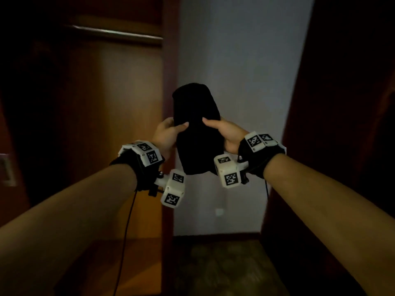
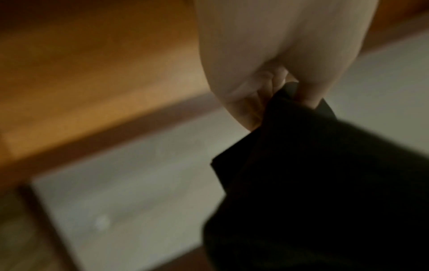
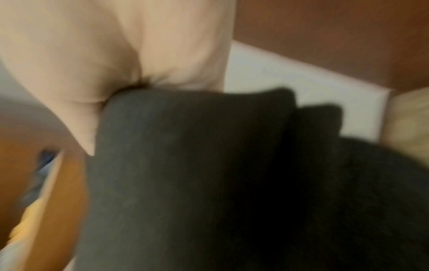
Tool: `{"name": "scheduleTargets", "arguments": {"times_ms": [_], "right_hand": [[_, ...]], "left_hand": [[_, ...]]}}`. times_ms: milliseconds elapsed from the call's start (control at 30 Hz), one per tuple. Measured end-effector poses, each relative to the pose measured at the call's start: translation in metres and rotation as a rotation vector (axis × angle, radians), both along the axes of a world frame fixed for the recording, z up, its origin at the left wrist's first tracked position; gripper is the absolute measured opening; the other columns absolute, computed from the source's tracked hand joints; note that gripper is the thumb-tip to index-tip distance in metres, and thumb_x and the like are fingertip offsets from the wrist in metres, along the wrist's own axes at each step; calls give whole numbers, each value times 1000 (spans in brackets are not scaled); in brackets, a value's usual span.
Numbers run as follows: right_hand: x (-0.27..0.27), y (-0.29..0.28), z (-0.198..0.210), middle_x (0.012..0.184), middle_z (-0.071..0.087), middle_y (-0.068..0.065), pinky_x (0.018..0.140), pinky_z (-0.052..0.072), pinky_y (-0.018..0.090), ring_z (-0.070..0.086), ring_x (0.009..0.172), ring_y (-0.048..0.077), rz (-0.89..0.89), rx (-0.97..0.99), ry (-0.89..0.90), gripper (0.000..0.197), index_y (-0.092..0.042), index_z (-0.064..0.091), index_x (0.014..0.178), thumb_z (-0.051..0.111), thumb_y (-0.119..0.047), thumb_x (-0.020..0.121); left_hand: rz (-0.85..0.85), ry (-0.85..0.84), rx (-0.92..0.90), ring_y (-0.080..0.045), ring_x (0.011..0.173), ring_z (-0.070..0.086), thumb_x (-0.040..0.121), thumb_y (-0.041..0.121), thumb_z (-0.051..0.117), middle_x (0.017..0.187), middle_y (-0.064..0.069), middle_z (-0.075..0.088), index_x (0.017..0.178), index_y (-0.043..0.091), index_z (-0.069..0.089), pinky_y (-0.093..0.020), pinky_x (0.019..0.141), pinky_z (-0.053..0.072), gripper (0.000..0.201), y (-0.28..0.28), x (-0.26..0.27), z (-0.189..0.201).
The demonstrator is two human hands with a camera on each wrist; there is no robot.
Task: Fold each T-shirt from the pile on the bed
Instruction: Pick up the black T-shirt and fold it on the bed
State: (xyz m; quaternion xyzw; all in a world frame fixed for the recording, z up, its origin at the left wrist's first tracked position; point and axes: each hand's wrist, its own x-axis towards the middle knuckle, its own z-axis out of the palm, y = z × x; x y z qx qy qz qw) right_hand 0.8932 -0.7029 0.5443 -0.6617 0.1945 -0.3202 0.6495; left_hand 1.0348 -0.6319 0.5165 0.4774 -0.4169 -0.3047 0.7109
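I hold the black T-shirt (image 1: 196,127) in mid-air before the white wall (image 1: 245,60), left hand (image 1: 168,133) and right hand (image 1: 224,133) each pinching a side; I'd keep both grips level so the folds stay aligned.

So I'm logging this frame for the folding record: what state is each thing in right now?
Black folded T-shirt: held up in the air, gripped on both sides.
Left hand: grips the shirt's left edge.
Right hand: grips the shirt's right edge.
Brown wooden wardrobe door: stands open.
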Motion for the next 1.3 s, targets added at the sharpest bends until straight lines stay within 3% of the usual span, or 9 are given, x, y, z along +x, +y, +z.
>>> {"name": "scheduleTargets", "arguments": {"times_ms": [133, 233, 367, 600, 800, 1033, 1167, 1233, 1300], "right_hand": [[97, -19, 33, 131, 55, 14, 83, 52, 30, 59, 107, 24, 87, -34, -92, 44, -11, 42, 138, 53, -16, 95], [162, -28, 58, 117, 62, 10, 80, 52, 30, 61, 100, 22, 160, -72, -146, 38, -12, 47, 132, 53, -13, 95], [233, -37, 90, 128, 58, 13, 82, 52, 31, 61, 104, 24, 290, -123, -154, 45, -11, 43, 138, 52, -13, 95], [345, -47, 153, 111, 63, 12, 81, 52, 35, 63, 96, 26, 307, -185, -233, 39, -8, 46, 134, 51, -12, 95], [425, -65, 217, 115, 60, 8, 75, 53, 35, 62, 94, 24, 203, -306, -418, 47, -19, 38, 140, 50, -8, 95], [484, -73, 309, 128, 57, 14, 77, 54, 38, 61, 106, 30, 30, -408, -564, 46, -13, 41, 140, 53, -15, 95], [498, -69, 353, 109, 61, 10, 59, 57, 31, 63, 89, 25, -49, -489, -600, 40, -11, 43, 135, 52, -16, 96], [504, -69, 372, 114, 59, 13, 53, 57, 30, 63, 89, 27, -102, -520, -627, 46, -9, 39, 138, 53, -15, 95], [512, -72, 388, 121, 57, 16, 57, 58, 32, 63, 98, 30, -135, -556, -626, 48, -5, 38, 139, 55, -15, 94]], "left_hand": [[142, -103, -46, -13, 93, 61, 93, 12, 58, 108, 3, 61, 123, 13, 53, -25, 71, 51, 31, 3, 82, 44], [249, -132, -65, -16, 94, 61, 95, 23, 57, 101, 3, 62, 110, 16, 57, -25, 67, 49, 16, 9, 139, 70], [382, -159, -88, -16, 86, 65, 97, 42, 49, 101, -2, 65, 117, 10, 58, -27, 72, 52, 39, 19, 212, 94], [530, -152, -169, -12, 72, 59, 99, 40, 45, 87, -1, 63, 115, 12, 57, -24, 68, 49, 35, 24, 348, 120], [474, -255, -198, -10, 66, 57, 99, 37, 46, 80, -1, 61, 109, 12, 58, -22, 63, 48, 29, -17, 453, 168], [254, -313, -273, -4, 50, 58, 99, 34, 47, 75, -2, 62, 95, 16, 57, -16, 51, 49, 22, -65, 540, 231], [203, -282, -311, -6, 52, 57, 98, 34, 48, 75, -2, 62, 95, 15, 59, -17, 51, 49, 22, -99, 573, 238], [179, -265, -337, -5, 49, 57, 98, 34, 48, 75, -2, 63, 96, 14, 59, -17, 50, 48, 23, -114, 583, 245], [155, -257, -360, -4, 47, 57, 98, 34, 48, 75, -3, 63, 97, 14, 59, -16, 49, 48, 23, -127, 590, 253]]}}
